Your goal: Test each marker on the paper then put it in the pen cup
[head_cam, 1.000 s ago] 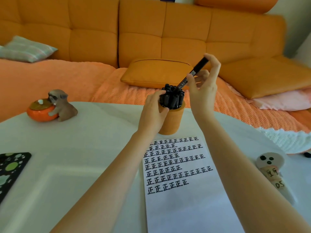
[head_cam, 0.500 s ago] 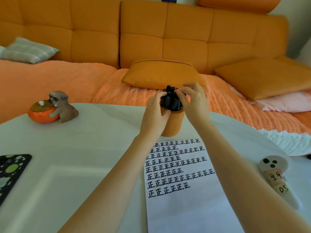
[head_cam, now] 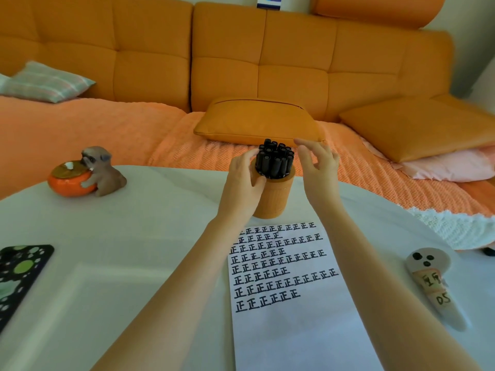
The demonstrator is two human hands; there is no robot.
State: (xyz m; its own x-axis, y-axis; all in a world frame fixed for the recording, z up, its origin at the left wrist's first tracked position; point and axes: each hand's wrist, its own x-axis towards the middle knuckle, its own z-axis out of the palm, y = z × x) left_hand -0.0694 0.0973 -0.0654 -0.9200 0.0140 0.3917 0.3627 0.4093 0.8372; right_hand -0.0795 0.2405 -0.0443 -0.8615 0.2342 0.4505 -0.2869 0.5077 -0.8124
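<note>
An orange pen cup (head_cam: 276,199) stands on the white table just beyond the paper (head_cam: 292,303), packed with several black markers (head_cam: 274,159) standing caps up. My left hand (head_cam: 242,183) grips the cup's left side, thumb on the rim. To the right of the markers, a small gap away, my right hand (head_cam: 317,167) hovers with loosely spread fingers and holds nothing. The paper carries rows of black test marks over its upper half; its lower half is blank.
A dog figurine hugging an orange pot (head_cam: 85,174) sits at the table's far left. A black spotted case (head_cam: 18,274) lies at the left edge. A grey labelled device (head_cam: 434,285) lies at the right. An orange sofa with cushions (head_cam: 257,121) runs behind the table.
One second ago my right hand held a black marker above the cup. It lowered the marker in among the others, let go and has pulled back to the right. My left hand stayed on the cup.
</note>
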